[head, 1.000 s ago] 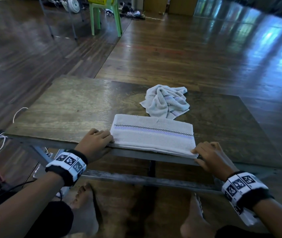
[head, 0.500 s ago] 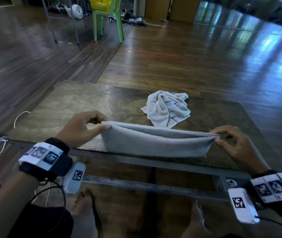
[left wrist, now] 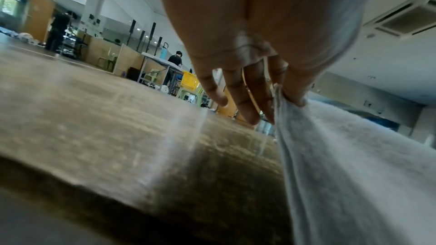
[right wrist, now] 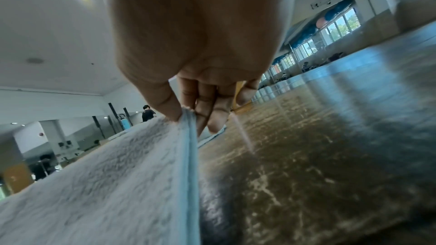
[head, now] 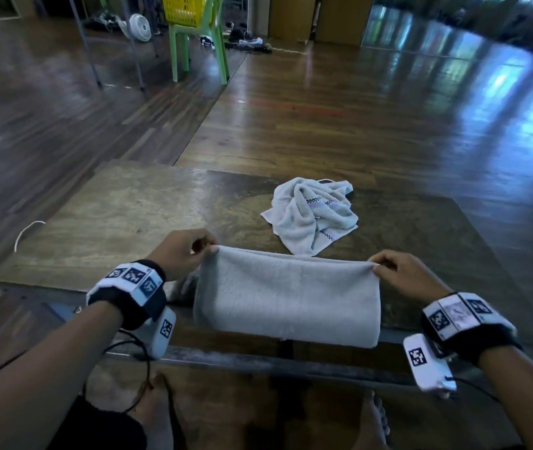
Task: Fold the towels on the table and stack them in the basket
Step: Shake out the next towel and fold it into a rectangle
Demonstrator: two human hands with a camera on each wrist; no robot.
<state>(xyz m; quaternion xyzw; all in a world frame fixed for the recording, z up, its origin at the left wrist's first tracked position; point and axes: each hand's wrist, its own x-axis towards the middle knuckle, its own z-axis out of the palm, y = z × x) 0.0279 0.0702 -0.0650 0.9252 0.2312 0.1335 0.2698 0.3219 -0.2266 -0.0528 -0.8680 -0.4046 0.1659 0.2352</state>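
Crosswise, folded towel hangs between hands.

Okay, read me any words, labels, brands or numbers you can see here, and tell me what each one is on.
No readable text in any view.
Wristbands: black-and-white square code markers only, no letters or numbers.
Wrist cameras: one square code marker each, no words.
Crumpled towel: checkered woven stripe, no writing.
Held towel: plain.
Yellow basket: no label visible.

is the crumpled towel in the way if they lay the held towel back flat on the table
Probably not. The folded towel hangs from the left hand and right hand over the table's near edge; the crumpled towel lies farther back.
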